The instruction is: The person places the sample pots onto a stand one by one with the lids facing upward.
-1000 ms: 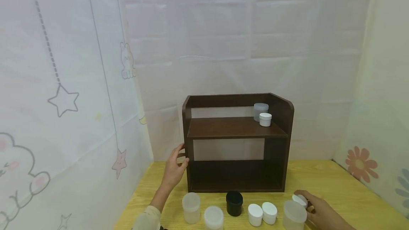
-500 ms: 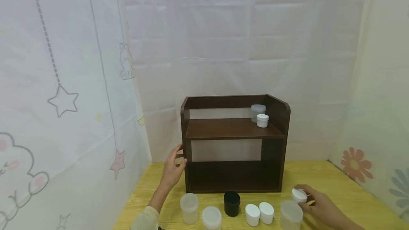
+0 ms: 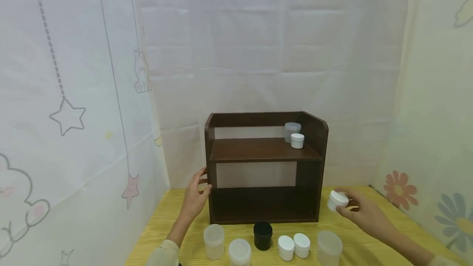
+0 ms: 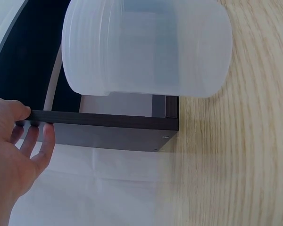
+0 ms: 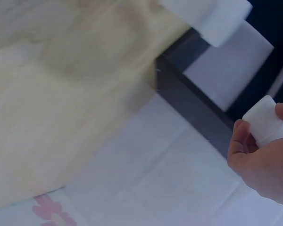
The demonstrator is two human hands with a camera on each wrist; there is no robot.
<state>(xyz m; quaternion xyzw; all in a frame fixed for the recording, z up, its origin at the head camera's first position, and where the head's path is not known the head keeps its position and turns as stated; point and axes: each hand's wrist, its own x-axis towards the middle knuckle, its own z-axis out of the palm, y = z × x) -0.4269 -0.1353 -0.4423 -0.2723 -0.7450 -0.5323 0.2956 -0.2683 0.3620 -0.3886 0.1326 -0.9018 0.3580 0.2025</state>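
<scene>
A small white lidded jar (image 3: 338, 201) is pinched between the thumb and fingers of my right hand (image 3: 363, 212). It hangs in the air, slightly tilted, just right of the dark brown shelf unit (image 3: 266, 159). In the right wrist view the same white jar (image 5: 266, 120) overlaps the shelf's side panel. My left hand (image 3: 194, 200) grips the shelf's left side panel, seen closer in the left wrist view, with the thumb (image 4: 20, 110) at the panel's edge and the fingers on its outer face. On the upper board stand a clear jar (image 3: 292, 128) and a white jar (image 3: 297, 141).
Before the shelf, on the wooden table (image 3: 354, 253), stand a black jar (image 3: 262, 236), two small white jars, one of them left (image 3: 286, 248), and several frosted jars, including one at right (image 3: 329, 247). A frosted jar (image 4: 146, 47) looms large in the left wrist view.
My right hand has lifted the white jar from beside the right frosted jar, up and toward the shelf. My left hand stays at the side panel. The head view has shifted slightly right.
</scene>
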